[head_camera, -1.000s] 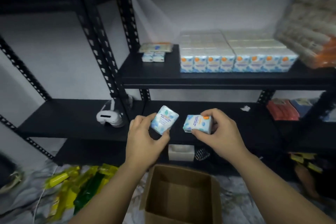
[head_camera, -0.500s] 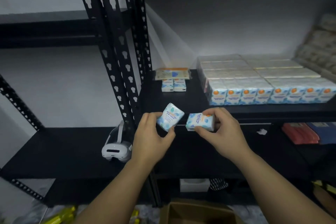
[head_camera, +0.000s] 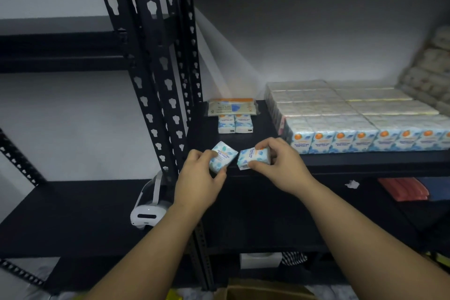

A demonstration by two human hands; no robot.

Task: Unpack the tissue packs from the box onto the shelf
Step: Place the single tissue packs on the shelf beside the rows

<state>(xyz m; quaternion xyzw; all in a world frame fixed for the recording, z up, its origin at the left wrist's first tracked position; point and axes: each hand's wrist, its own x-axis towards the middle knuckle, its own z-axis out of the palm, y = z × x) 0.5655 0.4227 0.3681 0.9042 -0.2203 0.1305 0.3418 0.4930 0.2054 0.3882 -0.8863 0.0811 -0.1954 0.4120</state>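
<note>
Big black metal rack (head_camera: 155, 85) fills the wall here, and its middle shelf (head_camera: 365, 159) carries a wide block of wrapped tissue bundles (head_camera: 353, 117) on the right side. Down at the bottom edge, just the rim of the cardboard box (head_camera: 263, 292) peeks in. On the lower shelf to the left sits a white headset (head_camera: 148, 207), tucked behind the upright. Further right down there, a red package (head_camera: 404, 189). Back on the middle shelf, a flat wrapped packet (head_camera: 232, 106) lies at the rear, with two small tissue packs (head_camera: 235, 124) standing side by side right in front of it. Now the hands, both up at that shelf's front edge: left hand (head_camera: 197, 185) has fingers and thumb curled round a tilted tissue pack (head_camera: 222, 156); right hand (head_camera: 285, 165) pinches a second pack (head_camera: 253, 157) between thumb and fingers. The two packs sit nearly corner to corner.
</note>
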